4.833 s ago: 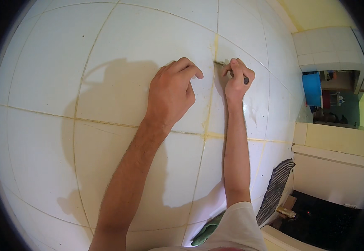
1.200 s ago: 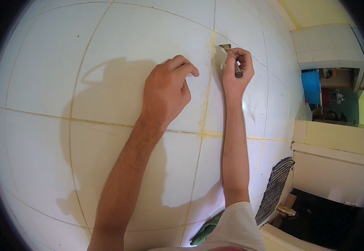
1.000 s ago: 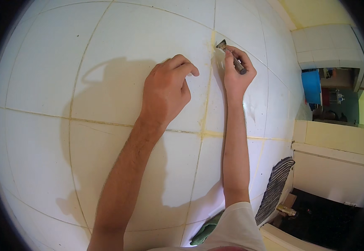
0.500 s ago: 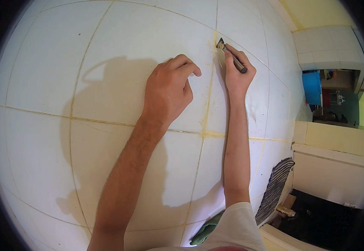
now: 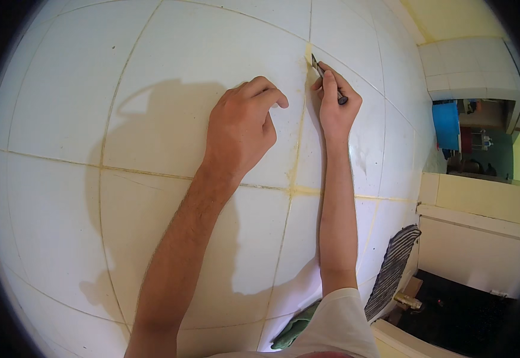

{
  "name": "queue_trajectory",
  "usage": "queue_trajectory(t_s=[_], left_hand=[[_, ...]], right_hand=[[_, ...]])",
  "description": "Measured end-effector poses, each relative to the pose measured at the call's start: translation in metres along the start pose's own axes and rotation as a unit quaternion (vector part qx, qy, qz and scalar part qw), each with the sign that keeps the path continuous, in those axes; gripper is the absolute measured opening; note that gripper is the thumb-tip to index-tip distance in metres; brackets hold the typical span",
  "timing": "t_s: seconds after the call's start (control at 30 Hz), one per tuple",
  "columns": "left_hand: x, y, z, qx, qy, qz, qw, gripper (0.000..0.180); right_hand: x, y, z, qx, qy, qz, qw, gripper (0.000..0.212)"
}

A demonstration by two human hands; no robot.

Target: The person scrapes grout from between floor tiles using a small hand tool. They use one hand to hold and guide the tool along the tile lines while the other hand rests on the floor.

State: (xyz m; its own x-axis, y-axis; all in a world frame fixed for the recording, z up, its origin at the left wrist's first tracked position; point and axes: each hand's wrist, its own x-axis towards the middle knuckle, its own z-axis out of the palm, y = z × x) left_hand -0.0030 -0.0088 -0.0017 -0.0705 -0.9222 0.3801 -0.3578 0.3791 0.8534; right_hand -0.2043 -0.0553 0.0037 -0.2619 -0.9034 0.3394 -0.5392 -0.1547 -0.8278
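Observation:
A white tiled surface point(image 5: 170, 59) with yellowed grout lines fills most of the view. In the upper right of it, my right hand point(image 5: 337, 110) is closed around the dark handle of a small scraper point(image 5: 342, 98). The scraper's narrow blade points up and left, its tip at a yellow-stained grout line point(image 5: 300, 134). My left hand point(image 5: 239, 122) is left of that line, palm toward the tiles. Its fingers are loosely curled, with a gap between thumb and forefinger and nothing visible in them; the other fingertips are hidden.
A green cloth point(image 5: 296, 328) lies beside my right sleeve at the bottom. To the right are a dark ribbed mat point(image 5: 393, 268), a dark recess point(image 5: 457, 316) with a brass-coloured fitting point(image 5: 408, 301), and a blue container point(image 5: 446, 125) in an opening. My shadow falls across the tiles.
My right hand has shifted slightly left and down and turned the scraper, so its blade now shows more edge-on. My left hand has hardly moved.

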Motion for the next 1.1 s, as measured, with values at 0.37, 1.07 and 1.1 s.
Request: queue_trajectory(t_s=[0.37,1.07,1.1], left_hand=[[0.0,0.0,-0.001,0.001,-0.004,-0.003,1.0,0.032],[0.0,0.0,-0.002,0.008,0.0,0.001,1.0,0.03],[0.0,-0.001,-0.001,0.008,0.001,0.002,1.0,0.03]], right_hand=[[0.0,-0.003,-0.001,0.026,0.043,0.032,0.998,0.036],[0.004,-0.011,-0.008,0.124,0.028,0.117,0.985,0.047],[0.003,-0.011,-0.009,0.123,0.029,0.117,0.985,0.046]])
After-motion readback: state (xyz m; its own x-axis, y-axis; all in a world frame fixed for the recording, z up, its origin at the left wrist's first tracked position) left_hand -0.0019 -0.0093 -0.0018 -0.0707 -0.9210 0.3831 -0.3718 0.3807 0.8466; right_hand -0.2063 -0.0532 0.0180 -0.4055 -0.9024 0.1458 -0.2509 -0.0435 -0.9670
